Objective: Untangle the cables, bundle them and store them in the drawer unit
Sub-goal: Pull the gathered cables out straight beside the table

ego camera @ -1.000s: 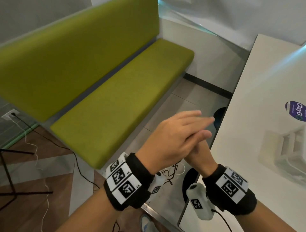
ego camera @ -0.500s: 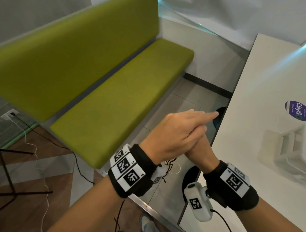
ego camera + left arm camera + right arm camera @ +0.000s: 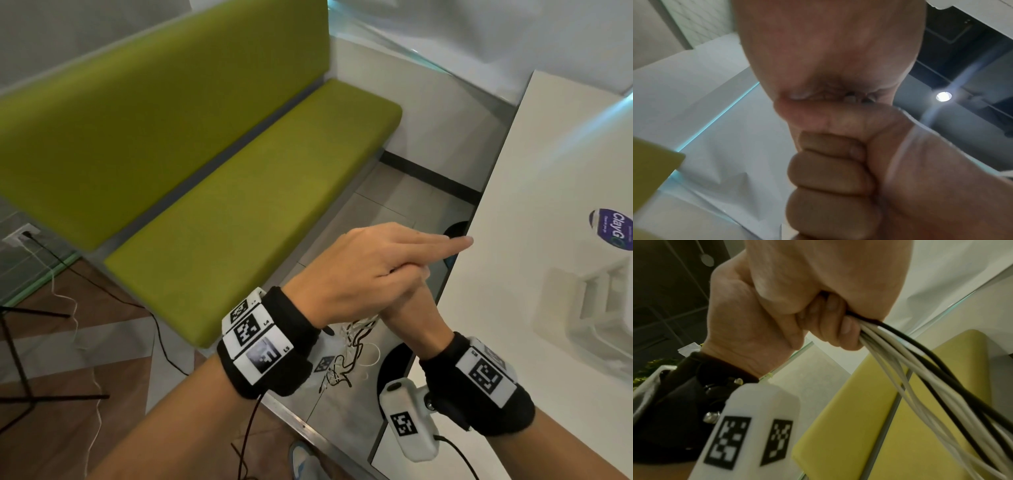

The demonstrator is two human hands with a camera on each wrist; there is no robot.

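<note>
White table (image 3: 534, 192) at right — purple round sticker (image 3: 615, 224) on it, blurred white object (image 3: 599, 308) (identity unclear) beside.

open floor (image 3: 387, 205) between bench (image 3: 246, 192) and table (image 3: 548, 171).

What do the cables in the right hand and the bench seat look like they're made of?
Cables: white and black strands with a smooth, slightly glossy jacket, likely plastic or rubber; they bend loosely below the right hand.
Bench seat: matte olive-green upholstery, probably woven fabric over padding, judging by soft rounded edges.
</note>
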